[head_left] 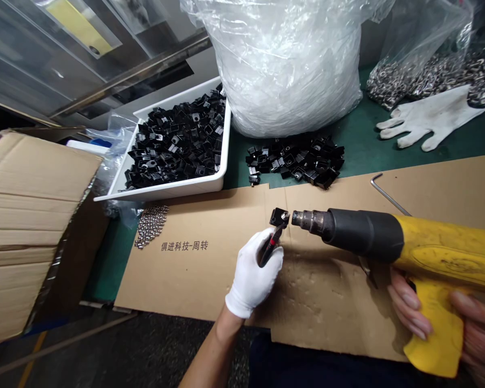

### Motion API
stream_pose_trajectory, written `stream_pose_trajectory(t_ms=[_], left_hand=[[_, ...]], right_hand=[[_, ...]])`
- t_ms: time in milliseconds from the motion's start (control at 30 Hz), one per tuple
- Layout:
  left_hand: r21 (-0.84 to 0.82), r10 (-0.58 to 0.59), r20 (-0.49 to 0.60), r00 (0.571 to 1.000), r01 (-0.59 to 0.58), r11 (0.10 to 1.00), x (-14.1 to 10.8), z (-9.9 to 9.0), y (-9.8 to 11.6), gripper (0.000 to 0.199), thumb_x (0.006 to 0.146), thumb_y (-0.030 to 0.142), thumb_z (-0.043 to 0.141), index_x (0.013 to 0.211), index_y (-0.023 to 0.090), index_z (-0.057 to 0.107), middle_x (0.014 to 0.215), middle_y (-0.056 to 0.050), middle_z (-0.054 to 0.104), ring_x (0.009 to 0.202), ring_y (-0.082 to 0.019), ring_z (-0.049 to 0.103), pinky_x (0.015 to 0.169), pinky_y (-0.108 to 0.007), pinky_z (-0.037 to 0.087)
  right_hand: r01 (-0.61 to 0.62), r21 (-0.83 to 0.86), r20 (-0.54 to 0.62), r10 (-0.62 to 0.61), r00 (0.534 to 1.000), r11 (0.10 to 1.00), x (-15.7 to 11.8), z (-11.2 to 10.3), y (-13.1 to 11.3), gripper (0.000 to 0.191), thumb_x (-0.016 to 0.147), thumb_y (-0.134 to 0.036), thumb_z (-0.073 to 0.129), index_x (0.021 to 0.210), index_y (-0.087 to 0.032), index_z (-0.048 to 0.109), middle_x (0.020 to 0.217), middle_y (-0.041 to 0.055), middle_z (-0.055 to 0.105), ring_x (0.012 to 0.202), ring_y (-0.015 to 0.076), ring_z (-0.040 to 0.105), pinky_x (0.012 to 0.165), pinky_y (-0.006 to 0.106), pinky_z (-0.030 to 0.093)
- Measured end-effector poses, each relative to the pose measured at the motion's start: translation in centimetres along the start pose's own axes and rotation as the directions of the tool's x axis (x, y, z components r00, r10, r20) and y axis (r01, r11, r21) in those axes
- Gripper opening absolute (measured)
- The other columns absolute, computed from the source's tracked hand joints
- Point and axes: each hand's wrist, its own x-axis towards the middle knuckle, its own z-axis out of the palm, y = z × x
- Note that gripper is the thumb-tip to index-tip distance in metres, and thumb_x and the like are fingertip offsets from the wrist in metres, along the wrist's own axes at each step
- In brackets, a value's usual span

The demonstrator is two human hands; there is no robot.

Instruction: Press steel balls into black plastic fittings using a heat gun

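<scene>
My left hand (251,275), in a white glove, grips black-handled pliers (269,245) with red detail. Their jaws hold a small black square part (279,217) with a metal insert. My right hand (408,304), bare, wraps the handle of a yellow and black heat gun (364,234). The gun's metal nozzle (311,221) points left, its tip almost touching the black part. Both hands are above a cardboard sheet (186,275) printed with dark Chinese characters.
Black parts fill a white tray (165,191), and more lie heaped on the green mat (367,124). Behind stand a large plastic bag (286,64) and a bag of metal rings (428,78). Also present: a white glove (428,118), hex key (388,194), steel balls (151,226), cardboard box (28,215).
</scene>
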Motion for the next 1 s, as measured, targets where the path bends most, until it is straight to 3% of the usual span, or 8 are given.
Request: stream_pose_trajectory(t_ms=[1000], left_hand=[[0.017, 0.005, -0.007, 1.000, -0.005, 1.000, -0.03, 0.03, 0.03, 0.026, 0.094, 0.021, 0.057, 0.116, 0.018, 0.070, 0.106, -0.006, 0.075, 0.102, -0.023, 0.072, 0.095, -0.037, 0.056]], right_hand=[[0.004, -0.015, -0.032, -0.004, 0.999, 1.000, 0.25, 0.69, -0.49, 0.045, 0.094, -0.062, 0.060, 0.108, -0.020, 0.071, 0.090, 0.0106, 0.053, 0.065, 0.0199, 0.052, 0.060, 0.032, 0.054]])
